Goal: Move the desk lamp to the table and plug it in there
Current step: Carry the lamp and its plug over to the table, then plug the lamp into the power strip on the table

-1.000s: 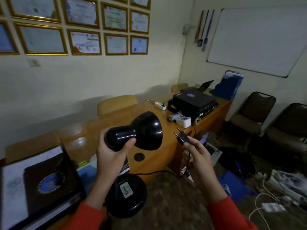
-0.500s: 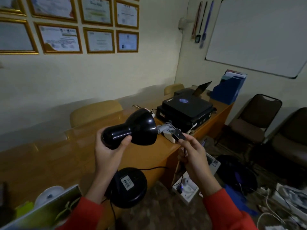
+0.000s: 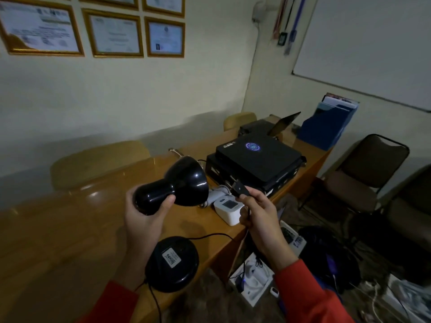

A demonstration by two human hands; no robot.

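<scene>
While left hand (image 3: 144, 220) grips lamp (image 3: 173, 186), right hand (image 3: 258, 213) pinches plug (image 3: 240, 188), over table (image 3: 58, 241) edge.

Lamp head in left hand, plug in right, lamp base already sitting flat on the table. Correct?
Not quite. The head view shows the lamp base still in the air, tipped so its labelled underside faces the camera, not sitting flat on the table. The rest holds: the left hand grips the lamp head, and the right hand holds the plug.

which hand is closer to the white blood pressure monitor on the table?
Right. The right hand, pinching the plug, sits just right of the white blood pressure monitor. The left hand grips the lamp head, well left of it.
</scene>
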